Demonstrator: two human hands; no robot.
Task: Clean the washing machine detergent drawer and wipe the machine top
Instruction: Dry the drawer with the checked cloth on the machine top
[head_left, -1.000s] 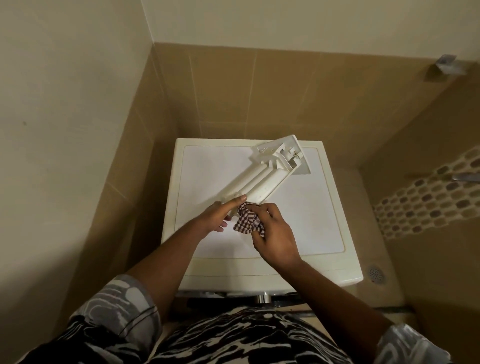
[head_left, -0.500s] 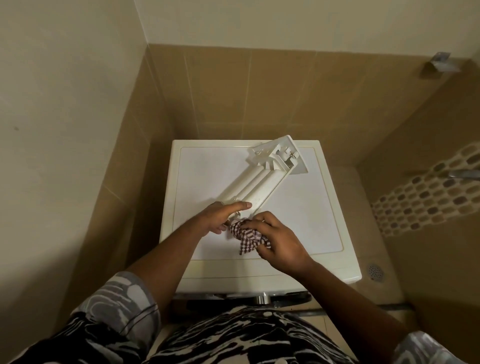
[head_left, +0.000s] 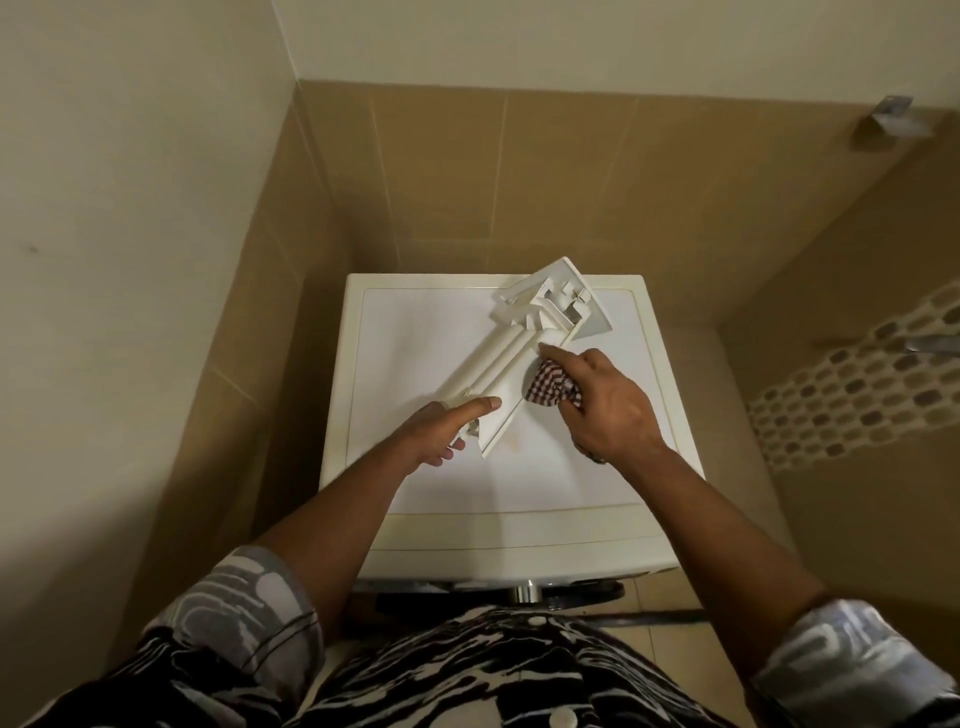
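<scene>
Detergent drawer (head_left: 511, 364) held and wiped on the washing machine top (head_left: 415, 338)

The drawer is laid slantwise on the white top, its front panel toward the far right corner and its narrow end toward the person. The near end is held by the left hand (head_left: 441, 431), with the forefinger laid straight across it and the other fingers curled at its edge. A bunched checked cloth (head_left: 548, 387) is gripped in the curled fingers of the right hand (head_left: 608, 405) and pressed against the drawer's right flank, just short of the front panel. Long rounded ridges are turned upward on the drawer; its compartments are not shown, so their contents cannot be told. The machine is set in a corner of tan tiled wall (head_left: 571, 171).
</scene>
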